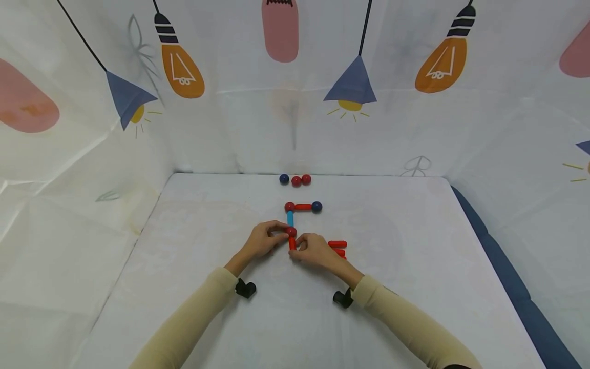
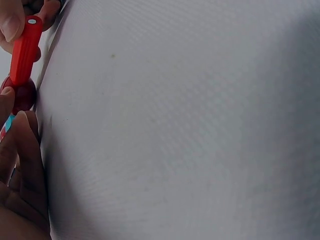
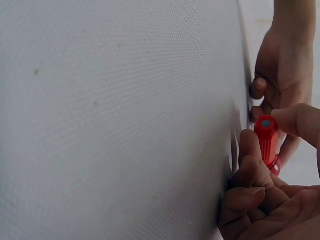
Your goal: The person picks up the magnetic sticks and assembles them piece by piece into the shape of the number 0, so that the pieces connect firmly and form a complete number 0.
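Our right hand (image 1: 317,250) pinches a short red rod (image 1: 292,244) between thumb and fingers (image 3: 248,150), which curl close around its near end; in the right wrist view the rod (image 3: 267,140) shows its grey end cap towards the camera. Our left hand (image 1: 262,240) meets it from the other side, with its fingers (image 2: 22,150) curled around a dark red ball (image 1: 291,231) and steadying it on the tabletop (image 1: 415,287). In the left wrist view the rod (image 2: 24,52) touches the ball (image 2: 22,94) end on.

The relation that matters is this: the rod's long axis runs towards and away from us, with its far end at the ball and its near end in the right fingers. The ball lies just beyond those fingers, and the left hand is the nearer one to it. Both hands sit almost touching at the joint.

Beyond the ball, a blue rod (image 1: 290,219) continues the same line away from us to another red ball (image 1: 289,207). From there, a red rod (image 1: 302,207) turns right to a dark blue ball (image 1: 316,207). Just right of our right hand lie spare red rods (image 1: 338,247), partly hidden by it. Three loose balls (image 1: 295,180) rest in a row at the far edge of the tabletop, well apart from the hands.
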Tool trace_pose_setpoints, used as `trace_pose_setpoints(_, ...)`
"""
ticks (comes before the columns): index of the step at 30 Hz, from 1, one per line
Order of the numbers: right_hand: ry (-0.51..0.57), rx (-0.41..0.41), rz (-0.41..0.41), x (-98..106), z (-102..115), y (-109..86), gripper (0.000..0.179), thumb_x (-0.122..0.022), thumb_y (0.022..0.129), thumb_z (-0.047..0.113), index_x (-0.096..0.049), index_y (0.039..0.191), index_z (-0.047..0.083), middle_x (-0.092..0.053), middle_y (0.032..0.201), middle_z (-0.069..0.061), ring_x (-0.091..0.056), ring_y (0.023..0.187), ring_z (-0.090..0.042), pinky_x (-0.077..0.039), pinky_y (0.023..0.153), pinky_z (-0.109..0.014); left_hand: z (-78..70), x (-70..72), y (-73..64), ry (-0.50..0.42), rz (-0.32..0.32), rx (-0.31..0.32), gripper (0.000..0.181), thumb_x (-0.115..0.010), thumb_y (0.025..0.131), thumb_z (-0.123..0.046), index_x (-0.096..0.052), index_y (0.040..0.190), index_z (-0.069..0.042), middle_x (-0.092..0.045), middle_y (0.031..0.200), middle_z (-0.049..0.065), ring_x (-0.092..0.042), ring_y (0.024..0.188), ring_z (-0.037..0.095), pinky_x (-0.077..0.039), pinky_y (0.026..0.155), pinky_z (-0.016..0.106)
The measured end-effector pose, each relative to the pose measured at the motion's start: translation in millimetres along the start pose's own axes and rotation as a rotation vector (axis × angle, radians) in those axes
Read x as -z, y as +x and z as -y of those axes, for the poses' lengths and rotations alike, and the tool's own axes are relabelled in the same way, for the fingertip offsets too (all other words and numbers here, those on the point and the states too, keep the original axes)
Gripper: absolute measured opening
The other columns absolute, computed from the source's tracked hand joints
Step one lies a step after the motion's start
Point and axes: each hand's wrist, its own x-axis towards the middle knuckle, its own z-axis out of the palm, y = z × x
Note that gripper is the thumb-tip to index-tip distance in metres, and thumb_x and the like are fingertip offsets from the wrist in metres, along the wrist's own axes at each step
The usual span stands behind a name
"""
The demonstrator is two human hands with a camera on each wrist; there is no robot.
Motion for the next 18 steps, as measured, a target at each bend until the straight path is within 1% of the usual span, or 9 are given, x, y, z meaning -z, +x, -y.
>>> trace_pose_setpoints(3, -0.005, -0.004, 0.017, 3, 1, -0.2, 0.040, -0.077, 0.091, 0.034, -0.068, 0.114, 0.003, -0.066, 0.076, -0.002, -0.059, 0.067, -0.014, -0.046, 0.062, -0.024, -0.2, 0.0, 0.1, 0.003, 0.003, 0.001, 0.033, -0.072, 0.098, -0.029, -0.071, 0.129, -0.016, -0.072, 0.125, 0.003, -0.056, 0.072, 0.016, -0.048, 0.056, 0.024)
trace_pose_setpoints(6, -0.009, -0.024, 0.042, 10, 4, 2.2, 0.046, -0.076, 0.093, 0.037, -0.065, 0.122, 0.003, -0.068, 0.081, -0.002, -0.061, 0.070, -0.015, -0.048, 0.064, -0.025, 0.9, 0.6, 0.5, 0.005, -0.002, 0.000, 0.033, -0.073, 0.098, -0.028, -0.071, 0.128, -0.016, -0.073, 0.125, 0.003, -0.057, 0.077, 0.016, -0.049, 0.061, 0.024)
trace_pose_setpoints(9, -0.019, -0.026, 0.025, 23, 8, 8.3, 0.051, -0.073, 0.095, 0.039, -0.061, 0.131, 0.004, -0.071, 0.090, -0.004, -0.063, 0.075, -0.016, -0.053, 0.068, -0.027, 2.5, 1.0, 0.6, 0.005, -0.002, 0.005, 0.034, -0.072, 0.098, -0.027, -0.070, 0.130, -0.016, -0.072, 0.125, 0.002, -0.057, 0.080, 0.015, -0.051, 0.064, 0.024)
trace_pose_setpoints(10, -0.022, -0.021, 0.009, 28, 10, 11.2, 0.052, -0.072, 0.096, 0.039, -0.059, 0.133, 0.004, -0.071, 0.094, -0.005, -0.064, 0.077, -0.017, -0.054, 0.069, -0.028, 3.0, 1.2, 0.4, 0.001, 0.000, 0.011, 0.034, -0.072, 0.098, -0.027, -0.069, 0.130, -0.016, -0.072, 0.125, 0.002, -0.057, 0.079, 0.015, -0.051, 0.063, 0.024)
trace_pose_setpoints(13, -0.060, 0.021, -0.050, 45, 17, 22.0, 0.052, -0.070, 0.098, 0.037, -0.058, 0.136, 0.004, -0.072, 0.102, -0.009, -0.066, 0.082, -0.018, -0.057, 0.072, -0.029, 3.9, 1.8, -1.2, -0.019, 0.013, 0.029, 0.035, -0.070, 0.099, -0.028, -0.068, 0.132, -0.016, -0.071, 0.124, 0.003, -0.057, 0.067, 0.017, -0.051, 0.056, 0.025)
trace_pose_setpoints(16, -0.097, 0.067, -0.078, 60, 27, 35.2, 0.051, -0.069, 0.098, 0.032, -0.057, 0.138, 0.002, -0.072, 0.107, -0.013, -0.066, 0.086, -0.022, -0.059, 0.076, -0.032, 4.5, 2.2, -2.5, -0.038, 0.018, 0.034, 0.036, -0.071, 0.099, -0.029, -0.067, 0.133, -0.016, -0.071, 0.123, 0.003, -0.056, 0.057, 0.017, -0.051, 0.052, 0.027)
trace_pose_setpoints(18, -0.119, 0.091, -0.087, 70, 32, 45.3, 0.052, -0.069, 0.098, 0.030, -0.056, 0.139, 0.000, -0.071, 0.109, -0.015, -0.066, 0.088, -0.024, -0.059, 0.079, -0.034, 4.7, 2.4, -3.1, -0.043, 0.013, 0.031, 0.036, -0.071, 0.099, -0.029, -0.067, 0.133, -0.017, -0.071, 0.121, 0.003, -0.055, 0.054, 0.017, -0.051, 0.051, 0.027)
